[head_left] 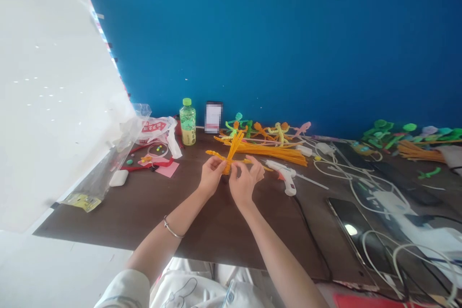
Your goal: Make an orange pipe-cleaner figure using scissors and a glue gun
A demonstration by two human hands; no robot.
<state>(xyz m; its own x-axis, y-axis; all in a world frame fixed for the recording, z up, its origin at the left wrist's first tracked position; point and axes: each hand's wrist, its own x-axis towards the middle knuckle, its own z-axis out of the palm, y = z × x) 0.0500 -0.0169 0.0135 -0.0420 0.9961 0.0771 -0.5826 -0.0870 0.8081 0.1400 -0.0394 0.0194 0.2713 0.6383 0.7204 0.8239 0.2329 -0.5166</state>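
Note:
Both my hands pinch a partly shaped bundle of orange pipe cleaners (236,146) above the dark table. My left hand (212,174) holds its lower left side between thumb and fingers, and a twisted orange arm sticks out past it. From the right, my right hand (244,179) grips the wound lower part, its other fingers raised beside a strand pointing right. Several straight ends fan upward. Just behind lies a pile of loose orange pipe cleaners (274,151). A white glue gun (286,177) rests to the right of my right hand.
A green-capped drink bottle (187,122) and a propped phone (213,118) stand along the blue wall, near colourful pipe-cleaner figures (277,132). White cables (355,187) and a dark phone (357,231) lie at right. Plastic bags (104,168) and red-handled pliers (159,164) are left.

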